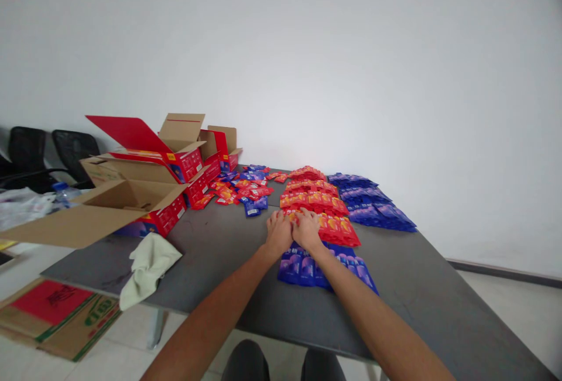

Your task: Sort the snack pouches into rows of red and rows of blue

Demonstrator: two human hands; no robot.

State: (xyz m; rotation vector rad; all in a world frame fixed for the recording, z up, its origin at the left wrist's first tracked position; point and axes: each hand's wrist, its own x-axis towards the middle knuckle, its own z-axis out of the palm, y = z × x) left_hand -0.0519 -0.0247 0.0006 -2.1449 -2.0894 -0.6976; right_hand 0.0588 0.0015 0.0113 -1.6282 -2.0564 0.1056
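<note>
Both hands meet at the left end of the nearest row of red packets [338, 229]. My left hand [278, 231] has its fingers curled down at the row's left edge. Beside it, thumbs close together, my right hand [306, 229] is bent over the same packets. Both look closed on a red packet, though the fingertips are partly hidden. Just in front lies a row of blue-purple packets [302, 267], partly covered by my right forearm. Behind the hands are more rows of red packets [307, 185], overlapping one another.
Rows of blue packets [377, 214] lie at the table's right side. Loose red and blue packets [250, 191] are heaped at the back. Open red cartons [164, 217] line the left, with a pale cloth [149, 267] at the table's front edge. Flattened cardboard [57, 316] is on the floor.
</note>
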